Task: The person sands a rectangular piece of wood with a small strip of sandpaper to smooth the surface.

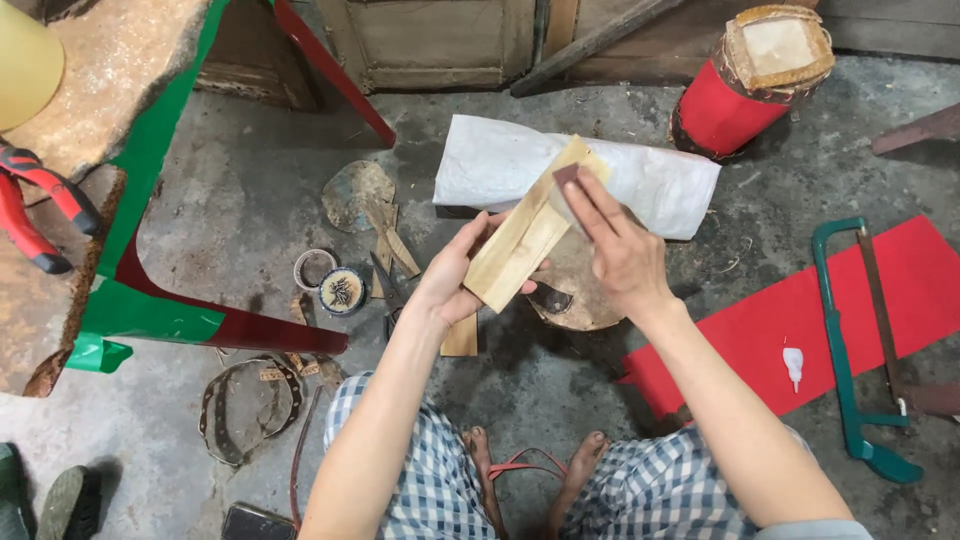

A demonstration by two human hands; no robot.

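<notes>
My left hand (452,277) grips the lower end of a pale, flat strip of wood (525,232), held slanted up to the right above the floor. My right hand (618,244) presses a small reddish-brown piece of sandpaper (567,176) against the strip's upper end with its fingertips. Under the hands lies a round wooden block (581,290) on the concrete floor. My knees in checked shorts and bare feet in red sandals are at the bottom of the view.
A white sack (640,178) lies behind the hands. A red drum (752,75) stands at back right. A green hacksaw (846,340) and a small white bottle (793,362) rest on red sheet. Wood offcuts, a small round tin (342,291) and leather rings lie left. A green-and-red table leg (150,310) and red pliers (40,205) are at left.
</notes>
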